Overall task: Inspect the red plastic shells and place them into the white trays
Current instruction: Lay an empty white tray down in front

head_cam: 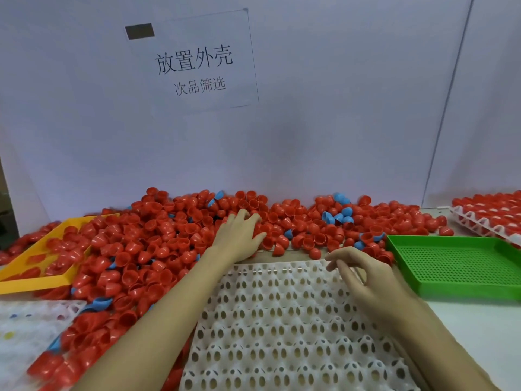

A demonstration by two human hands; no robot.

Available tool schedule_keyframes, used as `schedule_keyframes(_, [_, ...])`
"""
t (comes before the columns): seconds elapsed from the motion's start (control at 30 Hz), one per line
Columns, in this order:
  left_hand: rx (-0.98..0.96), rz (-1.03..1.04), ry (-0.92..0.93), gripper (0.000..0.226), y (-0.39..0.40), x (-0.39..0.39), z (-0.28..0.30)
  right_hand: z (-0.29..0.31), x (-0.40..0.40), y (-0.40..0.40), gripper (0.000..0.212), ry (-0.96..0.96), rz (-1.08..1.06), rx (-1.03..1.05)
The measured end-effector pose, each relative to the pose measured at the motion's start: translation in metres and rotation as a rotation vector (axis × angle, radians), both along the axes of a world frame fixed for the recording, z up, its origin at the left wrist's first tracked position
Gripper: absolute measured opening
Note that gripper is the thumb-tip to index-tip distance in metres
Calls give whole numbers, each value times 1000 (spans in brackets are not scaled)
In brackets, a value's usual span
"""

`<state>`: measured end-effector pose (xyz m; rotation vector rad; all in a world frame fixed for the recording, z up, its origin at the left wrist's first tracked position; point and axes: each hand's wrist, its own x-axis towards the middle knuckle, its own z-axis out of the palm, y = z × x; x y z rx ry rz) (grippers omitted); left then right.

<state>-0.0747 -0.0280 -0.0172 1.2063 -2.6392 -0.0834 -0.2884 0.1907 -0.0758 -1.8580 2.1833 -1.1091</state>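
A big heap of red plastic shells (158, 235) covers the back and left of the table, with a few blue shells (342, 211) mixed in. A white tray (282, 328) with rows of empty pockets lies in front of me. My left hand (239, 235) reaches into the heap beyond the tray's far edge, fingers spread and resting on the shells. My right hand (358, 272) hovers over the tray's far right part, fingers loosely curled, and I see nothing in it.
A green perforated tray (462, 266) stands at the right. Behind it sits a white tray filled with red shells (490, 213). A yellow tray (36, 266) at the left holds red shells. Another white tray (25, 334) lies at the near left. A white wall with a paper sign (194, 66) stands behind.
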Motion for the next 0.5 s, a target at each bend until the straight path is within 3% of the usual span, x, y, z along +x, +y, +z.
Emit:
schedule_keyframes(0.1, [4, -34, -195, 62, -24, -22, -9, -3, -4, -2, 31, 1, -4, -22])
schedule_keyframes(0.17, [-9, -45, -184, 60, -30, -28, -21, -6, -7, -5, 28, -3, -13, -32])
schedule_keyframes(0.37, [-77, -57, 113, 36, -30, -11, -40, -9, -8, -9, 26, 24, -45, -1])
schedule_keyframes(0.5, [-38, -32, 492, 35, -6, 14, -30, -2, -4, -5, 26, -18, -39, 8])
